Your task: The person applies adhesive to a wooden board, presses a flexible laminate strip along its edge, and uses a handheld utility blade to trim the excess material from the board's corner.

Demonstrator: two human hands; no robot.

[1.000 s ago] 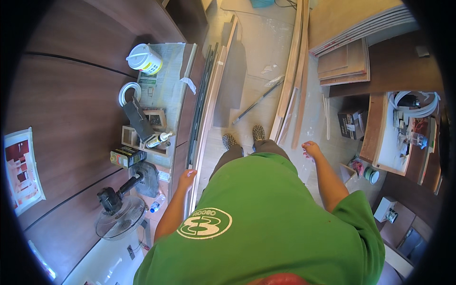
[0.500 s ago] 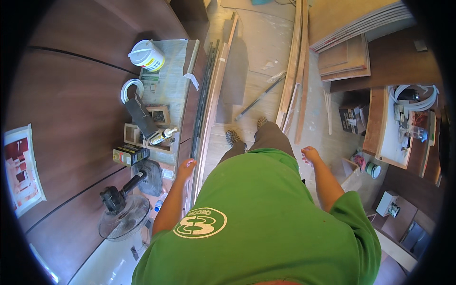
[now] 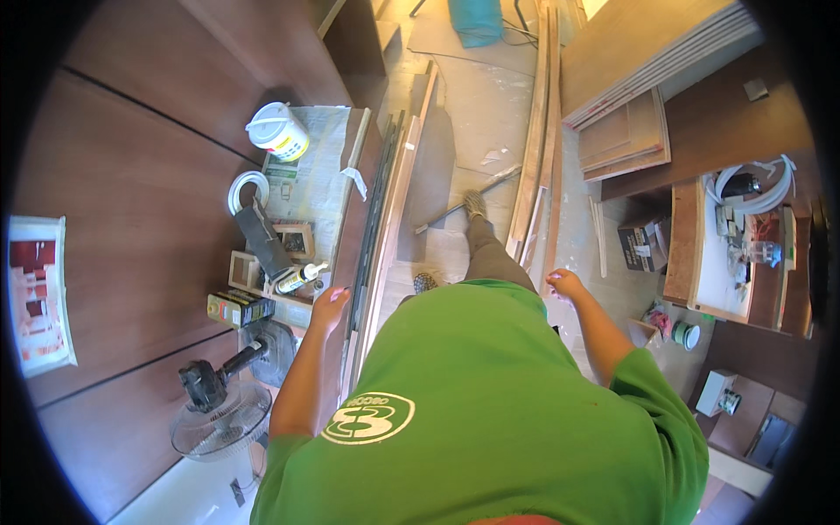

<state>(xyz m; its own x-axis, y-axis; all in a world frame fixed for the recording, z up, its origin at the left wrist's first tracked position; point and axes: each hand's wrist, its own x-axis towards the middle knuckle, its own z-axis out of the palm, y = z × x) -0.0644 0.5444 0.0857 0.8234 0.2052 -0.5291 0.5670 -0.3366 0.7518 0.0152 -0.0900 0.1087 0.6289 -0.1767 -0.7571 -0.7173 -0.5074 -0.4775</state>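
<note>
The person's left hand [image 3: 329,308] hangs at nine o'clock, fingers loosely curled and empty. The right hand [image 3: 566,284], at three o'clock, is open with fingers spread.

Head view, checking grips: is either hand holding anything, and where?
Nothing is held. Left hand rests open by the long strips; right hand hangs free.

Dark brown panelled wall [image 3: 131,131] fills the left side, thin grooves between panels. Pale dusty floor [image 3: 477,105] runs up the middle, sunlit near the top. Long timber strips [image 3: 535,157] lie along it; flat brown boards [image 3: 626,131] stacked at upper right. Dark cabinet carcass [image 3: 350,39] stands at top. Paper-covered worktop [image 3: 319,175] against the wall. Second, cluttered worktop [image 3: 717,271] far right. Floor fan [image 3: 219,420] at lower left.
</note>
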